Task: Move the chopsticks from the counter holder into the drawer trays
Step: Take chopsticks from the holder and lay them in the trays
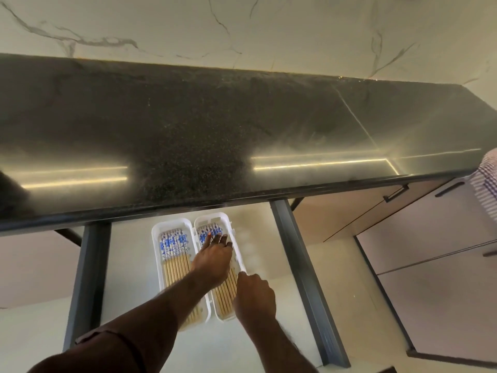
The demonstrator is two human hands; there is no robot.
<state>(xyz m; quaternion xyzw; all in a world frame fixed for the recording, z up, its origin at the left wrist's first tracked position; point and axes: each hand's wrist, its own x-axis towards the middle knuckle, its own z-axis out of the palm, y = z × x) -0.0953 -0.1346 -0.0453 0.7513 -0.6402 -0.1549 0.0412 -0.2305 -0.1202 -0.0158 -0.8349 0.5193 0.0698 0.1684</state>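
Two white trays lie side by side in the open drawer [269,265]. The left tray [156,238] holds several wooden chopsticks [173,254] with blue-and-white patterned tops. The right tray [224,218] holds a similar row of chopsticks [223,297]. My left hand [213,258] lies flat on the chopsticks in the right tray, fingers spread over their patterned ends. My right hand [255,294] sits at the right tray's right rim, fingers curled on its edge. No counter holder is in view.
A dark speckled counter [242,130] runs above the drawer, with a marble wall behind. Dark drawer rails [304,270] frame both sides. Cabinet fronts with dark handles [398,193] stand to the right. A striped cloth [488,181] shows at the right edge.
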